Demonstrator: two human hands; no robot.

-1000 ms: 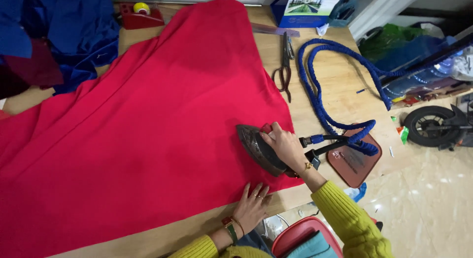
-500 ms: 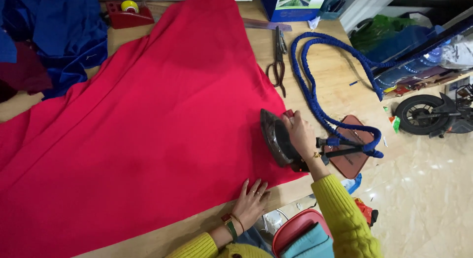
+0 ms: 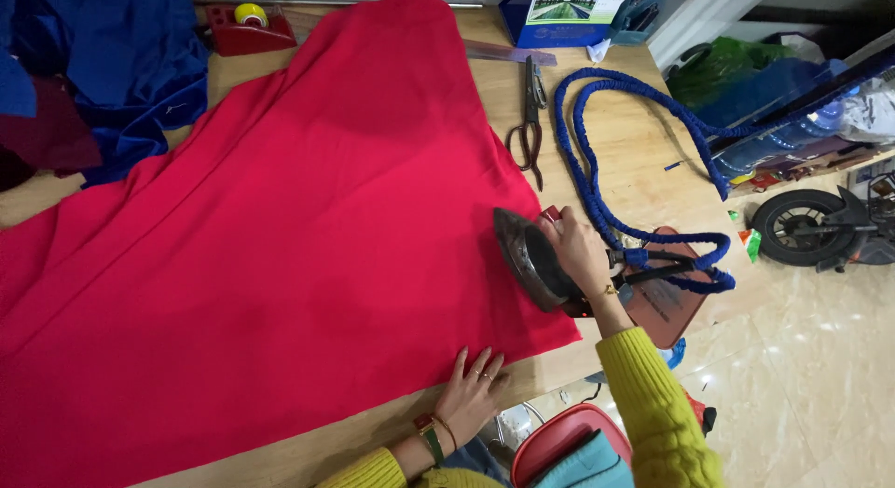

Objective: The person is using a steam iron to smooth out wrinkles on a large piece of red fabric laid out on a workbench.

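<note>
Gripping a dark iron [image 3: 533, 261] at the right middle of the frame, tipped up on its side near the right edge of a big red cloth [image 3: 280, 246]. Wrapping the right hand [image 3: 580, 250] around the iron's handle, fingers curled tight and closed on it. Pressing the left hand [image 3: 474, 395] flat at the bottom middle of the frame, fingers spread wide open, holding nothing, fingertips touching the lower edge of the red cloth. Wearing yellow sleeves [image 3: 653, 404] on both arms and a band on the left wrist. Spreading the red cloth over most of a wooden table [image 3: 634, 143], from the top middle down to the lower left. Trailing a thick blue cord [image 3: 587, 162] from the iron, looping up the right side of the table and back down. Sitting just right of the iron, a brown-red iron rest [image 3: 667, 306] at the table's edge. Lying near the cord, upper middle right, a pair of dark scissors [image 3: 531, 115]. Piling up blue cloth [image 3: 112, 68] in the upper left corner. Sitting at the top left, a red tape holder [image 3: 247, 27] with a yellow roll. Showing a small black wheel [image 3: 802, 227] on the shiny floor at the far right.
</note>
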